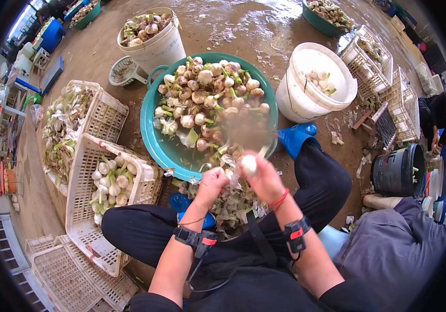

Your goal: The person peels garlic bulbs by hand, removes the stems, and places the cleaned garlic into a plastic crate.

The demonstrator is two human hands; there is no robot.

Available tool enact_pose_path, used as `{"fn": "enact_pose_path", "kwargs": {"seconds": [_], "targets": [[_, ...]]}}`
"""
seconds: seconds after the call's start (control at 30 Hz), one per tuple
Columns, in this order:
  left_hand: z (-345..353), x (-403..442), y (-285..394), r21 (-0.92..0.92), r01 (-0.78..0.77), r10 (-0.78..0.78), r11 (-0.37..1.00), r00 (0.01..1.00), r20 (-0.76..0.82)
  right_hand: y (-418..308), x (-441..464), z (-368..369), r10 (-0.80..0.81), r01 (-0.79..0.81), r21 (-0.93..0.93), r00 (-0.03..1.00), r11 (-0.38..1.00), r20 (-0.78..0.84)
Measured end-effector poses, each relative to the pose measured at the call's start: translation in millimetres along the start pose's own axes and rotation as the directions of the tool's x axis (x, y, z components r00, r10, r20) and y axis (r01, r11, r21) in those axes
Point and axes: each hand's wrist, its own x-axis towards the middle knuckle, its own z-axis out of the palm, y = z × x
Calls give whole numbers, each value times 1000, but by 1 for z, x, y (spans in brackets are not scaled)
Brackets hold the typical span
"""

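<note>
My right hand (pixel 265 181) is closed around a white peeled garlic bulb (pixel 249 165), held over the near edge of the green tub (pixel 152 151). Beside it, my left hand (pixel 211 188) has its fingers curled tightly together; what they pinch, if anything, is hidden. Thin pale skin (pixel 235 183) hangs between the two hands. Unpeeled garlic bulbs (pixel 199 96) with short green stems fill much of the tub, and some water shows near its rim. A blurred patch covers part of the pile. Below my hands, loose garlic skins (pixel 233 213) lie heaped between my legs.
To my left, a tilted white crate (pixel 85 197) holds clean garlic bulbs, and another crate (pixel 109 112) holds skins. White buckets stand behind the tub (pixel 163 49) and at its right (pixel 295 99). A person (pixel 389 255) sits close on my right, near a black bucket (pixel 393 169).
</note>
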Motion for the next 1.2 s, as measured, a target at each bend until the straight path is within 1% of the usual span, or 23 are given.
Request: {"fn": "enact_pose_path", "kwargs": {"seconds": [0.03, 0.07, 0.1, 0.17, 0.2, 0.23, 0.27, 0.3, 0.33, 0.37, 0.47, 0.57, 0.63, 0.7, 0.77, 0.8, 0.87, 0.9, 1.0, 1.03, 1.1, 1.17, 1.2], "targets": [[-6, 4, -14, 293, 7, -4, 956, 1000, -10, -17, 11, 1, -61, 57, 164, 998, 985, 19], [-18, 11, -32, 358, 99, -115, 929, 993, 24, -46, 25, 14, -170, 167, 225, 985, 960, -8], [-26, 14, -42, 354, 116, -127, 928, 992, 10, -75, 36, 23, -255, 222, 469, 967, 855, 7], [-36, 23, -44, 894, -18, 124, 447, 991, -42, -97, 49, 31, -255, 307, 159, 924, 938, -283], [-33, 31, -35, 896, 123, 62, 427, 984, -165, -78, 49, 38, -226, 195, -145, 942, 970, -248], [-35, 40, -32, 893, 124, 66, 433, 983, -169, -46, 43, 43, -188, 72, -440, 956, 895, -225], [-39, 51, -36, 886, -15, 197, 463, 977, -86, -6, 36, 28, -102, 128, -751, 991, 648, 82], [-38, 53, -27, 907, 2, 160, 422, 984, -77, 20, 34, 20, -53, 423, -844, 901, 329, 431], [-38, 56, -18, 926, 15, 123, 378, 990, -67, 36, 23, 38, 17, 300, -844, 939, 444, 343], [-37, 58, -9, 943, 25, 86, 333, 995, -57, 56, 26, 25, -16, 441, -885, 896, 148, 444], [-45, 68, -16, 946, -27, 119, 323, 993, -12, 59, 41, 16, -6, 477, -862, 875, 171, 483], [-47, 85, -16, 901, -48, 75, 431, 997, 17, 46, 49, 13, -33, 542, -839, 840, 54, 541], [-48, 92, -10, 908, 158, 136, 387, 965, -226, 35, 54, 8, -180, 181, -969, 972, 167, 150], [-58, 108, -15, 979, 54, 187, 197, 978, -92, 46, 57, 18, -179, 324, -877, 944, 355, 277], [-47, 126, -8, 950, 185, -68, 250, 982, -174, 52, 60, 18, -86, 247, -915, 969, 320, 232], [-46, 127, -7, 952, 181, -70, 247, 983, -168, 51, 63, 10, -91, 245, -915, 969, 319, 228], [-47, 128, -4, 981, 183, 415, 59, 890, -191, 44, 66, -21, -199, 48, -998, 979, -36, 54], [-62, 138, -8, 978, 163, 401, 134, 893, -204, 38, 62, -38, -155, -153, -974, 980, -165, -128], [-111, 165, -56, 984, 21, 348, 177, 934, -82, 25, 38, -61, -49, -214, -933, 977, -288, -209], [-114, 169, -66, 984, 11, 356, 176, 932, -74, 22, 33, -58, -154, -186, -955, 976, -230, -153], [-114, 165, -80, 581, 237, -121, 779, 965, -232, 19, 31, -54, -260, -152, -974, 960, -169, -105], [-101, 145, -81, 186, 76, -79, 980, 997, 9, 22, 40, -46, -194, -114, -964, 967, 240, -162], [-68, 117, -56, 25, 126, -125, 992, 991, -39, 28, 43, -39, -170, -81, -935, 974, 345, -147]]}}
